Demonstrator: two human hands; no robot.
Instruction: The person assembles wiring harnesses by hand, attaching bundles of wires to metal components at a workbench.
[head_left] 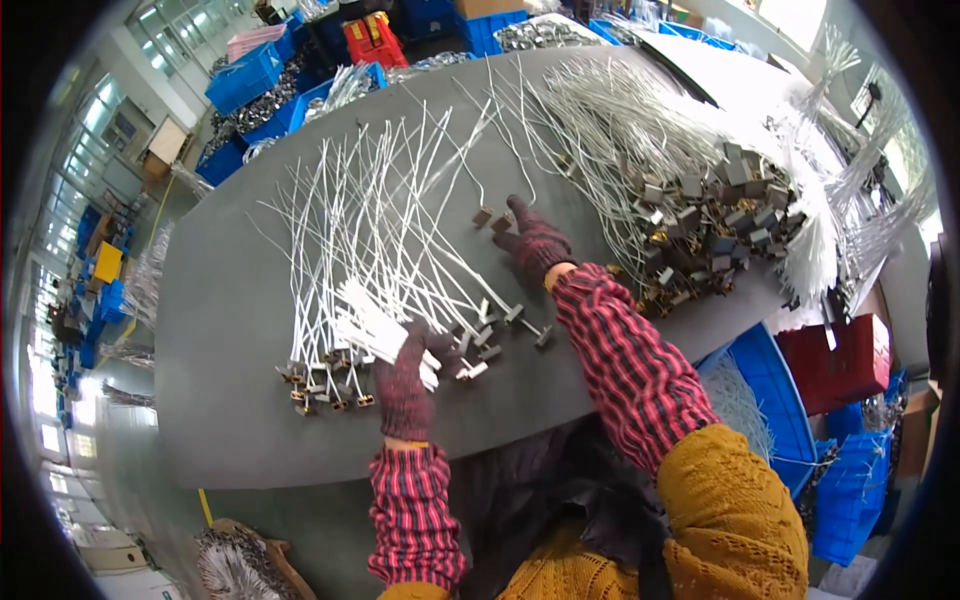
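My left hand [408, 385], in a dark knitted glove, is curled round a bundle of short white tubes [368, 322], whose ends stick out by the fingers. Around it lie long pale wires [350, 220] with small blocks at their near ends; grey blocks [488, 352] sit just right of the hand. Farther off, my right hand [536, 243], gloved alike, reaches over the table with thumb and forefinger apart. Close to those fingertips lies a small brown block [502, 224] on a wire; whether they touch it I cannot tell. A second brown block [483, 216] is beside it.
A large heap of wired blocks [720, 225] covers the right of the dark table [220, 330]. Bundles of clear strands [810, 250] stand beyond it. Blue crates [850, 495] and a red box [838, 362] are at the lower right; more blue crates [245, 80] line the far side.
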